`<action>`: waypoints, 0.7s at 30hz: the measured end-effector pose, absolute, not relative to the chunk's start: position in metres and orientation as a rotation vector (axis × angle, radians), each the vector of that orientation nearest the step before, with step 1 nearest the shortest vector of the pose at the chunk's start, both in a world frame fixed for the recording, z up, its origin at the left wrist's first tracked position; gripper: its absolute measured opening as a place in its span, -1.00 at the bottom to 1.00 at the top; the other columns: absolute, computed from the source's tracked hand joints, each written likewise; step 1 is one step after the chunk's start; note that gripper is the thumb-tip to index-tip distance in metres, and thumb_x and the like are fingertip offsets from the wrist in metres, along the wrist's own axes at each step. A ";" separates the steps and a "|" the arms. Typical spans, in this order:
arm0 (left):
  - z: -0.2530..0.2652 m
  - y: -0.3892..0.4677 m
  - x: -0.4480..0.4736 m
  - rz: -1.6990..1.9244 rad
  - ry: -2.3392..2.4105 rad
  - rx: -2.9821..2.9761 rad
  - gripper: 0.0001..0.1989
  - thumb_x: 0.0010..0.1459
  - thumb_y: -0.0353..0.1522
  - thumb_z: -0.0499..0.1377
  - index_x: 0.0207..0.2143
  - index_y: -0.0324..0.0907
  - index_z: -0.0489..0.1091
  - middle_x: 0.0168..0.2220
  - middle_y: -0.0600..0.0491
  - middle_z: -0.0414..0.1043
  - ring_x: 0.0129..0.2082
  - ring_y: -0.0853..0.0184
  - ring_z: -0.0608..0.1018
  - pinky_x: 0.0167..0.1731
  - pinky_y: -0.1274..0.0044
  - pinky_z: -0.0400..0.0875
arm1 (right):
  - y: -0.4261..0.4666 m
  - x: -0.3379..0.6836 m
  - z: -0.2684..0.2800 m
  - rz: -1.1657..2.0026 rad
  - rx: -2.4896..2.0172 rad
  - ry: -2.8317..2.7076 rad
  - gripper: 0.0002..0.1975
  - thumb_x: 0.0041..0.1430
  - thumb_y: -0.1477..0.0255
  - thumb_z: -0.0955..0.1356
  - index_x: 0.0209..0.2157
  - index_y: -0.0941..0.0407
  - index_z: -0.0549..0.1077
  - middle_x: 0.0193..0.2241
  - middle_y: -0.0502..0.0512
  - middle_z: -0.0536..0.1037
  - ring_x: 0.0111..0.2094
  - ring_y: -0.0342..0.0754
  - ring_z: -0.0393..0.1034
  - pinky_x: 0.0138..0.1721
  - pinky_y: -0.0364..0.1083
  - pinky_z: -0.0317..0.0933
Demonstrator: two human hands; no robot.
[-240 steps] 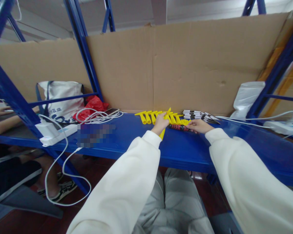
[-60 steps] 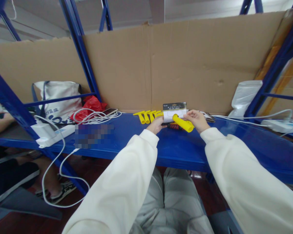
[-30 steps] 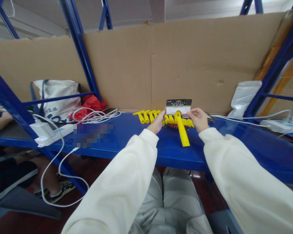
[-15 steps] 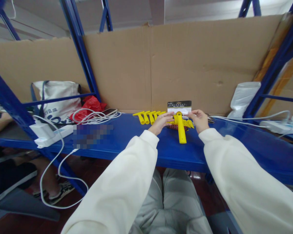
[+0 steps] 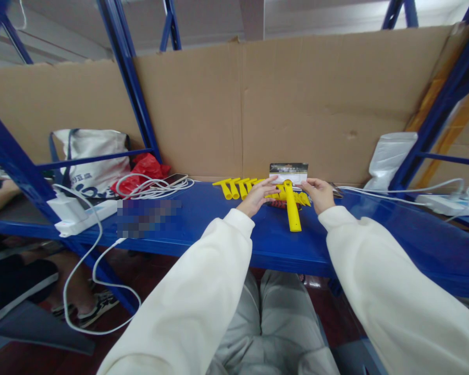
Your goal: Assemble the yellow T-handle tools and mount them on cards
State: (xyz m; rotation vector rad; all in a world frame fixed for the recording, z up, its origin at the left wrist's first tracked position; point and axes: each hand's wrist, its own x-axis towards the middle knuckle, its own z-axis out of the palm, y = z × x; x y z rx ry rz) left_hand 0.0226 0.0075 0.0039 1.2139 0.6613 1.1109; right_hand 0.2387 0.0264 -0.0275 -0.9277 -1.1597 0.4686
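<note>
Both hands pinch a black-and-white printed card by its lower corners, upright above the blue shelf. My left hand has its thumb and fingers closed at the left corner. At the right corner, my right hand is closed in the same way. A yellow T-shaped tool with a long handle hangs in front of the card's lower part, handle toward me; how it joins the card is not clear. Behind lies a row of similar yellow tools, partly hidden by my hands. Something dark red and patterned sits under the row.
A cardboard wall closes off the back of the blue shelf. To the left are coiled white cables, a red plastic bag, a cloth bag and a power strip. Another person's arm and leg show at far left.
The yellow tool's handle has swung slightly to the right, and the card has shifted slightly right and down. Both hands keep their hold.
</note>
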 end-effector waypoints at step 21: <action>0.000 0.010 0.022 1.026 0.731 1.320 -0.49 0.11 -0.54 0.21 0.13 -0.16 0.52 0.04 -0.10 0.60 -0.12 0.27 0.67 -0.22 0.55 0.46 | 0.019 0.227 -0.024 0.569 -1.053 -1.247 -0.50 -0.26 0.14 0.61 -0.45 0.03 0.32 -0.45 0.00 0.52 -0.40 -0.03 0.51 -0.28 0.02 0.52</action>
